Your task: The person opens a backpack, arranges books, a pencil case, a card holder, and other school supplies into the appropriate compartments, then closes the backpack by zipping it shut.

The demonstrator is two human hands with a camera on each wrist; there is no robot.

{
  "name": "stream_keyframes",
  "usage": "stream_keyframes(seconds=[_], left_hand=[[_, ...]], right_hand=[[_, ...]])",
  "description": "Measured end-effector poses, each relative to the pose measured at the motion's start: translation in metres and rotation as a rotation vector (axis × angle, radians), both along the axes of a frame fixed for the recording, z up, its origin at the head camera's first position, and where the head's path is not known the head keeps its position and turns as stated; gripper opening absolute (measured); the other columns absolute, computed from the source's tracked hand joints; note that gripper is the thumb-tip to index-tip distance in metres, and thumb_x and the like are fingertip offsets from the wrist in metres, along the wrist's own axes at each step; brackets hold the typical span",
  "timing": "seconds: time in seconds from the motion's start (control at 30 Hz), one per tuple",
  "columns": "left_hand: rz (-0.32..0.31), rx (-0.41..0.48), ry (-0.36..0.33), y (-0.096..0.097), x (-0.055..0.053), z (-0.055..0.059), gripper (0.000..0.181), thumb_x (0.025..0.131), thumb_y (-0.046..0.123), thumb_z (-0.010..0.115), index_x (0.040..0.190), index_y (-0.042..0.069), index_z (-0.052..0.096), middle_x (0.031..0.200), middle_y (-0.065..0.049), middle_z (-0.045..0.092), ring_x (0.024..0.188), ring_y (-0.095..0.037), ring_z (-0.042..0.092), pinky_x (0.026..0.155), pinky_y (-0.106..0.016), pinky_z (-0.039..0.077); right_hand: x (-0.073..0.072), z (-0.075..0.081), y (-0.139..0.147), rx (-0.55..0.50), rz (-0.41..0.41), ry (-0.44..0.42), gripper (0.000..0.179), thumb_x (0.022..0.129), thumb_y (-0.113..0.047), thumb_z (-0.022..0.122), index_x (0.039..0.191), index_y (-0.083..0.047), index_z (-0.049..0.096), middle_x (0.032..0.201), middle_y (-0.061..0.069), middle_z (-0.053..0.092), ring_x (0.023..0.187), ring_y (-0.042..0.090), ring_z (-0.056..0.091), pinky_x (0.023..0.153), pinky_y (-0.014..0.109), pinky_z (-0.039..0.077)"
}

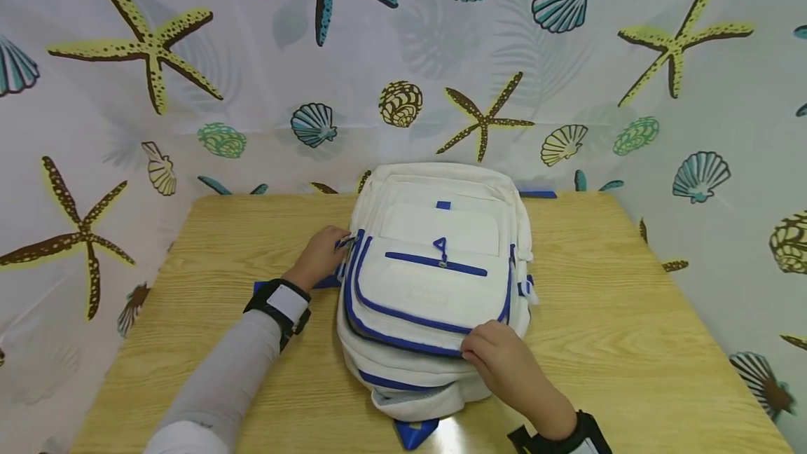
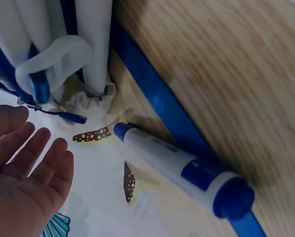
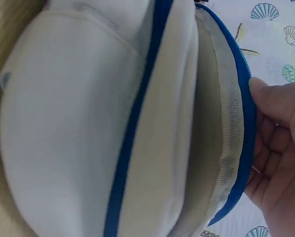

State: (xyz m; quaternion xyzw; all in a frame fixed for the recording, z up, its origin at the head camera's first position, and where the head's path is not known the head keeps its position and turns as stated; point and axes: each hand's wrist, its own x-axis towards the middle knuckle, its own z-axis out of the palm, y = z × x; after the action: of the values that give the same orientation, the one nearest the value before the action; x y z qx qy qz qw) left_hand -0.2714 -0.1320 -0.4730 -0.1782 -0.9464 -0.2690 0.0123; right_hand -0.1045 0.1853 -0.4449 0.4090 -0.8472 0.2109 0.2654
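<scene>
A white backpack [image 1: 429, 279] with blue zippers lies on the table, its front pocket [image 3: 157, 128] unzipped along the lower edge. My right hand [image 1: 504, 356] pinches the pocket's blue-zippered edge [image 3: 247, 113] between thumb and fingers, and a gap shows behind that edge in the right wrist view. At the bag's left side is my left hand [image 1: 321, 254], fingers loosely bent in the left wrist view. Its thumb is right by a zipper slider, whose blue pull [image 2: 73, 117] hangs beyond the fingertips. A white marker [image 2: 182, 173] with blue ends lies beside a blue strap [image 2: 157, 98].
The wooden table [image 1: 605, 342] reaches out on both sides of the bag. Behind it hangs a white cloth [image 1: 252, 90] printed with starfish and shells. A blue strap end [image 1: 416, 433] sticks out below the bag.
</scene>
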Motion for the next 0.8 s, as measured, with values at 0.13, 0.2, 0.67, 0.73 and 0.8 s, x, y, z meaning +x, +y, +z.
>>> stream_keyframes(seconds=[0.13, 0.2, 0.67, 0.73, 0.8], left_hand=[[0.013, -0.015, -0.021, 0.003, -0.002, -0.003, 0.034, 0.087, 0.005, 0.052, 0.119, -0.005, 0.052, 0.115, -0.021, 0.054, 0.11, -0.033, 0.049, 0.094, -0.041, 0.039], [0.026, -0.01, -0.03, 0.005, -0.003, -0.004, 0.034, 0.087, 0.004, 0.052, 0.119, -0.005, 0.052, 0.115, -0.021, 0.054, 0.11, -0.032, 0.05, 0.094, -0.041, 0.04], [0.118, -0.005, 0.013, 0.008, -0.004, -0.009, 0.025, 0.082, 0.005, 0.059, 0.103, -0.007, 0.06, 0.096, -0.02, 0.06, 0.09, -0.03, 0.056, 0.081, -0.04, 0.045], [0.133, 0.009, 0.011, 0.009, -0.004, -0.009, 0.024, 0.081, 0.004, 0.059, 0.102, -0.007, 0.06, 0.097, -0.02, 0.06, 0.091, -0.03, 0.057, 0.081, -0.04, 0.045], [0.146, 0.022, 0.007, 0.009, -0.004, -0.01, 0.024, 0.081, 0.004, 0.06, 0.102, -0.007, 0.06, 0.097, -0.02, 0.06, 0.091, -0.03, 0.057, 0.081, -0.04, 0.045]], right_hand=[[0.002, -0.007, 0.001, 0.033, -0.021, -0.004, 0.03, 0.095, -0.028, 0.04, 0.077, -0.013, 0.059, 0.076, -0.006, 0.055, 0.071, 0.011, 0.049, 0.065, 0.024, 0.039], [0.002, -0.011, 0.001, 0.05, -0.032, 0.002, 0.033, 0.095, -0.028, 0.038, 0.077, -0.013, 0.059, 0.076, -0.005, 0.055, 0.071, 0.011, 0.049, 0.066, 0.025, 0.039], [0.005, -0.023, -0.001, 0.067, -0.095, 0.046, 0.039, 0.097, -0.029, 0.033, 0.075, -0.01, 0.059, 0.075, -0.003, 0.055, 0.071, 0.013, 0.049, 0.067, 0.027, 0.039], [0.005, -0.024, -0.002, 0.065, -0.097, 0.038, 0.039, 0.097, -0.03, 0.033, 0.076, -0.01, 0.059, 0.075, -0.003, 0.055, 0.072, 0.013, 0.049, 0.067, 0.026, 0.038], [0.005, -0.024, -0.002, 0.059, -0.093, 0.032, 0.038, 0.096, -0.03, 0.034, 0.076, -0.01, 0.06, 0.076, -0.003, 0.055, 0.072, 0.013, 0.05, 0.068, 0.026, 0.038]])
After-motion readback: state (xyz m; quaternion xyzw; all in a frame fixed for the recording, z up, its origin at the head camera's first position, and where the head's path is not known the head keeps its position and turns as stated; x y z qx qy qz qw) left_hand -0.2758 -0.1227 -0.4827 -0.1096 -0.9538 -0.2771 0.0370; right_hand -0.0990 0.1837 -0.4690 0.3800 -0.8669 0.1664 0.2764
